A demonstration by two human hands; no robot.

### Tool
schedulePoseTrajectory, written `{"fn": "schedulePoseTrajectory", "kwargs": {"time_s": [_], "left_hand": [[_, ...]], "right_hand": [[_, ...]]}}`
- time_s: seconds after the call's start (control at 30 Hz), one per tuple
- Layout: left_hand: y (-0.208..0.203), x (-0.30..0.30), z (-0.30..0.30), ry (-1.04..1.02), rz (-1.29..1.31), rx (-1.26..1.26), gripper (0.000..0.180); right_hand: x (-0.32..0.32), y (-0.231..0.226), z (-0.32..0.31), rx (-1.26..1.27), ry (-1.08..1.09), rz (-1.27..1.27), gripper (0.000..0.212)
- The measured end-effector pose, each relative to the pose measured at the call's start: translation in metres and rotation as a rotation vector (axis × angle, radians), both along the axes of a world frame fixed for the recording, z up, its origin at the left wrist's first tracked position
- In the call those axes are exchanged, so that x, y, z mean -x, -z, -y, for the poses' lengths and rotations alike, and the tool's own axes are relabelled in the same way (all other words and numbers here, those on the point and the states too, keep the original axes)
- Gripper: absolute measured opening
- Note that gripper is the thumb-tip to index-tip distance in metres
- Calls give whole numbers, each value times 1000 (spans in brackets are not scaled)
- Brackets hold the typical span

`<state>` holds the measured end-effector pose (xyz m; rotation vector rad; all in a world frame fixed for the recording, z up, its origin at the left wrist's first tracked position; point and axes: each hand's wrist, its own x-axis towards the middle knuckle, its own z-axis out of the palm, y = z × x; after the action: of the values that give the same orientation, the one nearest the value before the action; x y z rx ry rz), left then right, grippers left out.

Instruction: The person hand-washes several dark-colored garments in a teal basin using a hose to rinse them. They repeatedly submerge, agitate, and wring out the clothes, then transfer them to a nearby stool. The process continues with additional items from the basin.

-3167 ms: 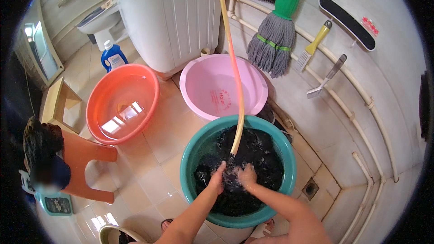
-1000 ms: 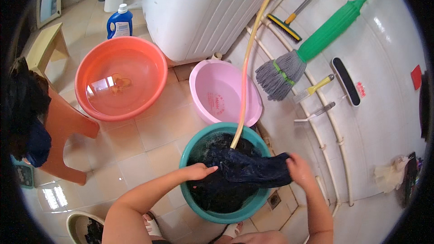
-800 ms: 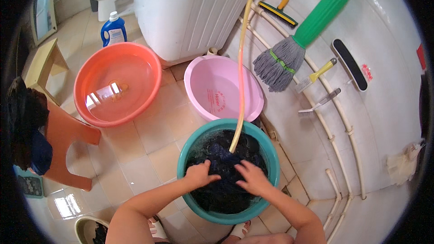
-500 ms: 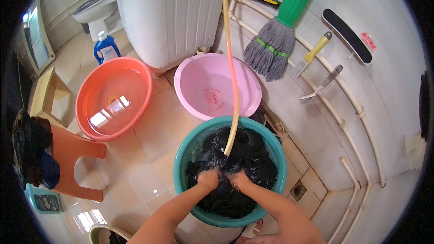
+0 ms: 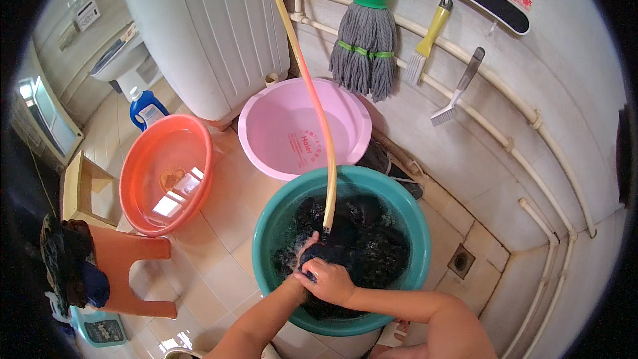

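Curled closed on dark cloth [image 5: 369,242] with the right hand [image 5: 330,283], touching the left hand [image 5: 308,246]; impossible to tell how far closed on the left, partly hidden. Heaped mostly beyond the 2, wet inside the teal basin [image 5: 421,242], below the hose [image 5: 331,179].

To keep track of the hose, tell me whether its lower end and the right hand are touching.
Apart. The head view shows dark wet cloth in the gap between the right hand and the hose's lower end.
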<state>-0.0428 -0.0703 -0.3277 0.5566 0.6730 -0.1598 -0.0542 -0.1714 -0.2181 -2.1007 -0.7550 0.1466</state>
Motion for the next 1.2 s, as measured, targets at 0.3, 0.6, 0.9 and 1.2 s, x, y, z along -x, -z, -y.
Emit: {"fn": "schedulePoseTrajectory", "kwargs": {"time_s": [0.3,0.6,0.9,1.2], "left_hand": [[-51,8,9,341,-128,-606,31],[18,4,-26,580,-94,-1137,40],[44,12,-18,63,134,-182,39],[-97,21,-11,455,-28,-667,33]], "right_hand": [[-78,85,33,323,212,-61,30],[-65,104,35,765,-19,-366,33],[8,-6,2,113,18,-24,27],[-62,15,36,312,143,-90,36]]}}
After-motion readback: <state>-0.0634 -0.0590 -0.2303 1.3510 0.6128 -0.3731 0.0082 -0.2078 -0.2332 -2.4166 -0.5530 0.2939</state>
